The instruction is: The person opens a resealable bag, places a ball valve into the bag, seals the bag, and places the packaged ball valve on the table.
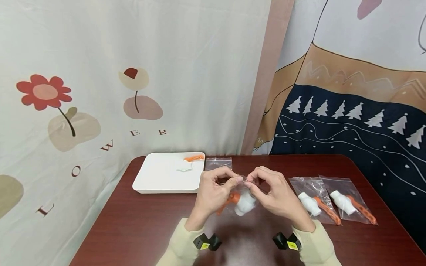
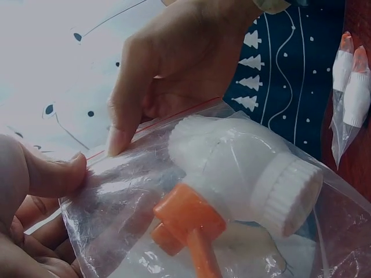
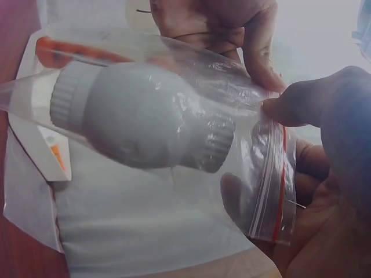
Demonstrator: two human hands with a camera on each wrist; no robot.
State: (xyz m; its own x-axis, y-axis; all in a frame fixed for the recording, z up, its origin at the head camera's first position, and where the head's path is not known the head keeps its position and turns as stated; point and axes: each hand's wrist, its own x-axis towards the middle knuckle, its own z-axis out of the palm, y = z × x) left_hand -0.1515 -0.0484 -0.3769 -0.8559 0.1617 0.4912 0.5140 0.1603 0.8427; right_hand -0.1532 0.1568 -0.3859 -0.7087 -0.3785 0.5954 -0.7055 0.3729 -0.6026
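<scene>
My left hand (image 1: pixel 213 194) and right hand (image 1: pixel 279 194) meet above the table, thumbs and fingers pinching the top edge of a clear zip bag (image 2: pixel 119 202). Inside that bag hangs a white plastic ball valve (image 2: pixel 237 162) with ribbed ends. Its orange handle (image 2: pixel 191 217) lies in the bag too. Along the bag's mouth runs a red zip line (image 3: pixel 283 174), with a hand on each side of it in the right wrist view. Whether the seal is parted I cannot tell.
At the back left stands a white tray (image 1: pixel 163 177) holding a white valve (image 1: pixel 185 166) and an orange handle (image 1: pixel 194 158). Beside it lies a clear bag (image 1: pixel 219 162). Two bagged valves (image 1: pixel 309 205) with orange handles lie on the right of the dark red table (image 1: pixel 139 221).
</scene>
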